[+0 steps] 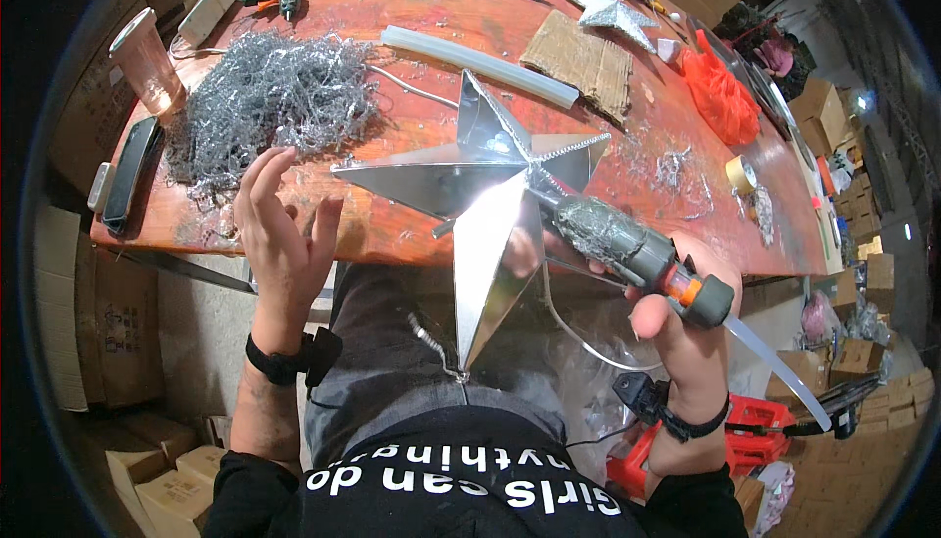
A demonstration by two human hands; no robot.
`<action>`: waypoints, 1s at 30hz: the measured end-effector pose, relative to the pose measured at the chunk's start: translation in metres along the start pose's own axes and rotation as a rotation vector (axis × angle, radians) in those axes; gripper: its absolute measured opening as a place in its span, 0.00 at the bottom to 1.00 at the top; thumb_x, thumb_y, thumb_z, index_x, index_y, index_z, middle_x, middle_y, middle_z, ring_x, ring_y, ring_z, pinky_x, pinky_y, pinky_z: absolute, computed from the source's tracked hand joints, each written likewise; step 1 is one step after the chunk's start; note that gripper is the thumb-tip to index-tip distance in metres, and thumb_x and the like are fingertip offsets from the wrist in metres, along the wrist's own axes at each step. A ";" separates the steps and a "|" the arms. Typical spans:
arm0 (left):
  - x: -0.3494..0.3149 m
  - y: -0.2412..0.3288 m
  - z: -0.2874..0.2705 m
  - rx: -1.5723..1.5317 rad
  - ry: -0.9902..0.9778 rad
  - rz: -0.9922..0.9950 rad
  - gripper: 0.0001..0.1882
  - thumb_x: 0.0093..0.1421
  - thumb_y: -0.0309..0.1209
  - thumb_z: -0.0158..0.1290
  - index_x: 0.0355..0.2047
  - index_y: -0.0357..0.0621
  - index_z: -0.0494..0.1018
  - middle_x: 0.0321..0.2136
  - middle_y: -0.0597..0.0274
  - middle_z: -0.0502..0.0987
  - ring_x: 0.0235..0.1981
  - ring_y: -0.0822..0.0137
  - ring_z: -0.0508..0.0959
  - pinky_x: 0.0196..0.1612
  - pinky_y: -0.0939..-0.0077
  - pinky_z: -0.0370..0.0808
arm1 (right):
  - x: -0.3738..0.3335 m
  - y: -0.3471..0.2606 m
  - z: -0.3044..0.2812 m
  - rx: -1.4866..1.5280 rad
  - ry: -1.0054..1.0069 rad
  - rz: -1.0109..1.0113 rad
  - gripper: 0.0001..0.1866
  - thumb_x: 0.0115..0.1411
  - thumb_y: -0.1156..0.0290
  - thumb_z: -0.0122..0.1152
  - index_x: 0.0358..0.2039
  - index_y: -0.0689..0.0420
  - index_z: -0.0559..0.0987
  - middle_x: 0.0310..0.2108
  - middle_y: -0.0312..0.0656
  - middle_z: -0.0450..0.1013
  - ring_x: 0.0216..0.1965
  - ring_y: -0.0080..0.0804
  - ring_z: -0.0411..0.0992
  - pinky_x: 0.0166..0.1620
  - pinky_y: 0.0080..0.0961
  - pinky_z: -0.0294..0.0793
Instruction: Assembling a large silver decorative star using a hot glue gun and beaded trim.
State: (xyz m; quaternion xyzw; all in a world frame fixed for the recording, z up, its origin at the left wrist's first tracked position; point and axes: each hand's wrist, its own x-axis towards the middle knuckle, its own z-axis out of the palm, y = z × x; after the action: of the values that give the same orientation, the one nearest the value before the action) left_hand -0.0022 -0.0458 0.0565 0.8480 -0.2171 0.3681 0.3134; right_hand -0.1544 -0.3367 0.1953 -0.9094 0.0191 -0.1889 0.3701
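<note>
Head view puts a shiny silver star [498, 249] at the near edge of the red tabletop [676, 122], its upper points over the surface and its lowest point reaching down over the person's lap. To the right of the star's centre, the right hand [691, 337] is wrapped around a dark glue gun [632, 244], nozzle aimed at the middle where the ridges meet; whether the tip touches metal, or the hidden fingers also brace the star, I cannot tell. A clear glue stick [781, 369] pokes from the gun's rear, farther from the star. Left of the star, the left hand [282, 249] is raised with fingers loosely spread, apparently gripping nothing, just in front of a heap of silver tinsel [274, 97]. Beaded trim [573, 148] follows the star's upper-right ridge. The step in hand looks like gluing at the centre. To do it well, I would steady one of the star's left points with the free hand, keeping fingertips clear of the hot nozzle, lay a thin, even bead along the ridge, and press trim down promptly before the glue sets. Strands stuck on the gun's barrel are probably worth wiping off, lest they drag onto the star's polished faces.
</note>
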 end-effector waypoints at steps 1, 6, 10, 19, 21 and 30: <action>0.000 0.000 0.000 -0.002 -0.002 0.000 0.27 0.61 0.32 0.57 0.59 0.43 0.62 0.56 0.51 0.68 0.53 0.56 0.71 0.48 0.66 0.74 | -0.001 -0.002 -0.001 -0.060 0.002 -0.042 0.37 0.34 0.37 0.74 0.24 0.61 0.73 0.18 0.41 0.66 0.22 0.38 0.67 0.28 0.29 0.64; 0.002 0.003 -0.002 0.029 -0.013 0.005 0.24 0.62 0.33 0.57 0.56 0.42 0.65 0.54 0.52 0.70 0.52 0.56 0.72 0.46 0.66 0.75 | -0.006 -0.006 -0.004 -0.085 -0.034 -0.053 0.38 0.32 0.34 0.72 0.24 0.60 0.74 0.18 0.41 0.67 0.22 0.39 0.68 0.28 0.30 0.64; 0.002 0.002 -0.001 0.031 -0.008 0.018 0.26 0.57 0.33 0.60 0.55 0.42 0.66 0.50 0.52 0.73 0.51 0.52 0.72 0.55 0.60 0.64 | -0.007 -0.005 -0.004 -0.118 -0.089 -0.081 0.39 0.32 0.32 0.71 0.24 0.59 0.74 0.18 0.40 0.67 0.21 0.40 0.68 0.28 0.29 0.65; 0.002 0.002 0.000 0.059 -0.015 0.003 0.22 0.58 0.34 0.59 0.51 0.42 0.69 0.46 0.56 0.76 0.48 0.54 0.74 0.53 0.62 0.65 | -0.017 -0.013 -0.008 -0.110 -0.144 -0.182 0.40 0.28 0.32 0.71 0.24 0.59 0.76 0.17 0.38 0.68 0.19 0.34 0.67 0.27 0.27 0.65; 0.004 0.003 -0.001 0.065 -0.023 0.011 0.21 0.58 0.34 0.59 0.50 0.43 0.69 0.46 0.57 0.76 0.48 0.55 0.74 0.52 0.63 0.65 | -0.018 -0.007 -0.005 -0.098 -0.135 -0.241 0.40 0.28 0.32 0.71 0.24 0.59 0.76 0.17 0.37 0.69 0.19 0.34 0.68 0.26 0.27 0.66; 0.006 0.004 -0.001 0.071 -0.047 0.032 0.17 0.61 0.37 0.57 0.48 0.44 0.72 0.42 0.62 0.78 0.43 0.60 0.75 0.43 0.68 0.71 | -0.023 -0.009 -0.006 -0.074 -0.182 -0.297 0.37 0.27 0.34 0.73 0.21 0.57 0.75 0.16 0.35 0.70 0.19 0.32 0.71 0.25 0.25 0.68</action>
State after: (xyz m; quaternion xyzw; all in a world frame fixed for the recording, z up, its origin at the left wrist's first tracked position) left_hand -0.0013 -0.0486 0.0625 0.8633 -0.2247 0.3608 0.2720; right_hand -0.1787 -0.3307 0.1981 -0.9285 -0.1424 -0.1575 0.3047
